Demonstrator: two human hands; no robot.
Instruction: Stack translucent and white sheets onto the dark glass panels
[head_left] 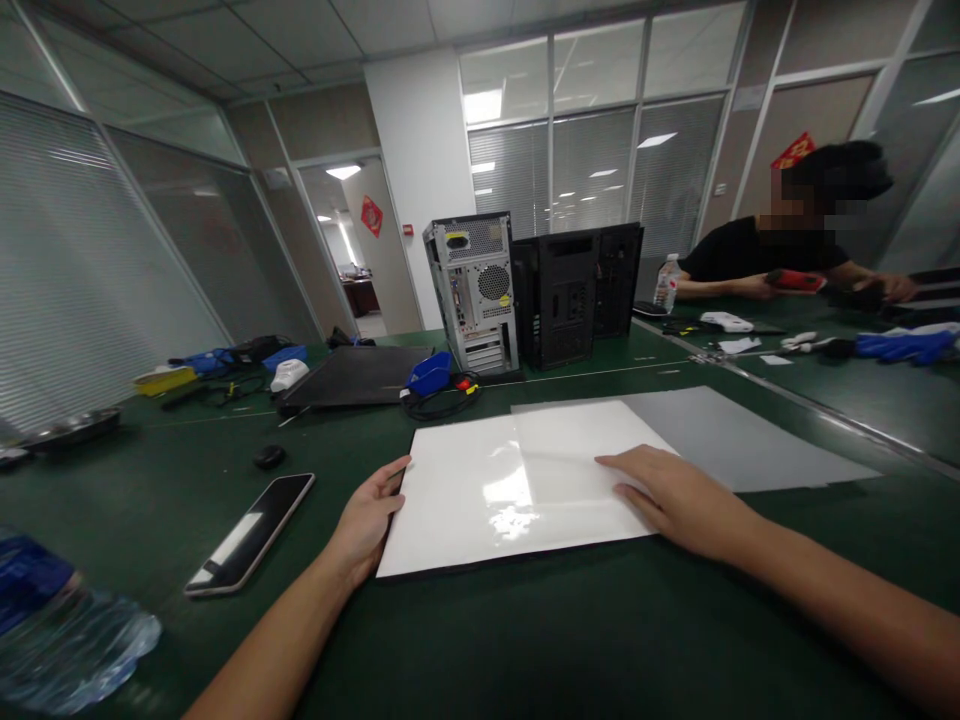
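On a dark green table [525, 640], a glossy white board [517, 490] is laid flat, directly in front of the viewer. Its left edge is touched by the left hand [365, 525], whose fingers are loosely curled against the side of the board; whether the edge is actually gripped cannot be told. The right hand [679, 498] is spread open and pressed palm down on the board's right part, with nothing held. A grey sheet [735, 440] is partly covered by the board's far right corner. A phone [250, 533] is seen lying face up to the left of the board, and a water bottle [60, 635] at the near left. Further back, computer cases [532, 290] are stood upright. At the far right, another person [780, 250] is seated at the table.
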